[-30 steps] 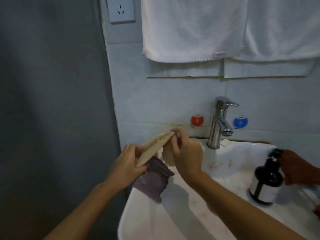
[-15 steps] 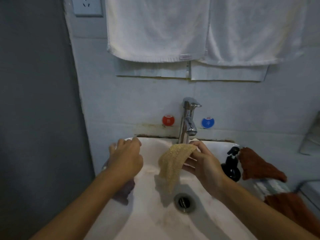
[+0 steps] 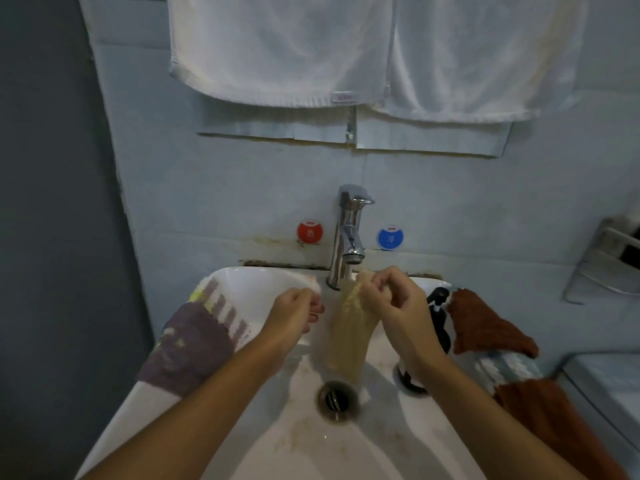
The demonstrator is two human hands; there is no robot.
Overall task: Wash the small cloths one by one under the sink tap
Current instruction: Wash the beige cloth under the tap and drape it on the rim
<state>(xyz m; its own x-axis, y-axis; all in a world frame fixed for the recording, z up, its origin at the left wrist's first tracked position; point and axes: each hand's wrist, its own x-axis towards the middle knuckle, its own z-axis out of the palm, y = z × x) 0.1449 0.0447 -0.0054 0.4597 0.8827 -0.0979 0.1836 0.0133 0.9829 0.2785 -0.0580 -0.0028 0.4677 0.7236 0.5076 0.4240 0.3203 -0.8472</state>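
Observation:
A beige small cloth (image 3: 349, 327) hangs under the chrome tap (image 3: 348, 237), over the white sink (image 3: 346, 445) and above its drain (image 3: 337, 398). My right hand (image 3: 394, 303) pinches the cloth's top edge just below the spout. My left hand (image 3: 298, 315) is to the left of the cloth with its fingers curled and nothing in it. A purple and white cloth (image 3: 194, 337) lies over the sink's left rim. Rust-brown cloths (image 3: 488, 323) and a striped one (image 3: 509, 370) lie on the right rim.
A dark pump bottle (image 3: 438, 306) stands on the right rim behind my right hand. Two white towels (image 3: 284, 50) hang on the wall above. Red (image 3: 310, 232) and blue (image 3: 390, 237) stickers flank the tap. A metal rack (image 3: 613, 258) is at the far right.
My right hand carried the beige cloth from the sink's left rim to under the tap spout. My left hand let go of it and moved towards the middle.

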